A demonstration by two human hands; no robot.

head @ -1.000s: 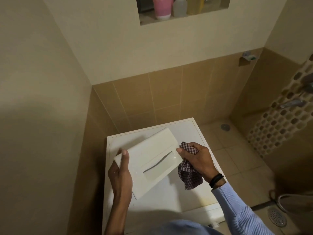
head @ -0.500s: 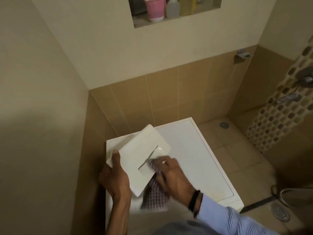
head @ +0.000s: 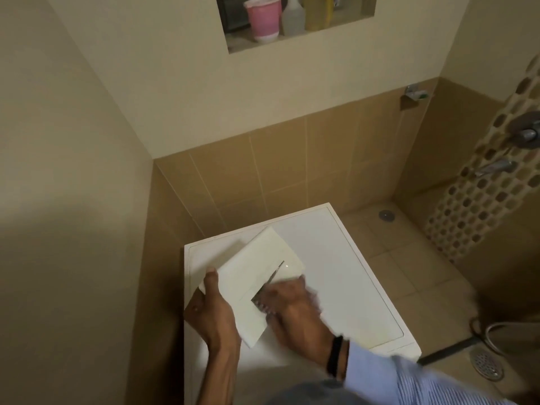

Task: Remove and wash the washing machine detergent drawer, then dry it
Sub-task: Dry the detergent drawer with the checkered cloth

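The white detergent drawer (head: pixel 254 270) is held tilted above the top of the white washing machine (head: pixel 344 276), its flat front panel with the handle slot facing up. My left hand (head: pixel 213 314) grips its near left edge, thumb on the panel. My right hand (head: pixel 295 311), blurred by motion, presses a checked cloth (head: pixel 263 306) against the panel's lower right part. Only a small patch of the cloth shows beside the fingers.
The washing machine stands in a corner between a beige wall on the left and brown tiles behind. A wall niche holds a pink cup (head: pixel 262 19) and bottles (head: pixel 293 20). Taps (head: pixel 496 166) are on the right wall. Floor drains (head: pixel 486 365) and a hose lie at lower right.
My right hand has brought the cloth from the drawer's right side onto its front panel and moves across it. The drawer has turned to a steeper angle in my left hand.
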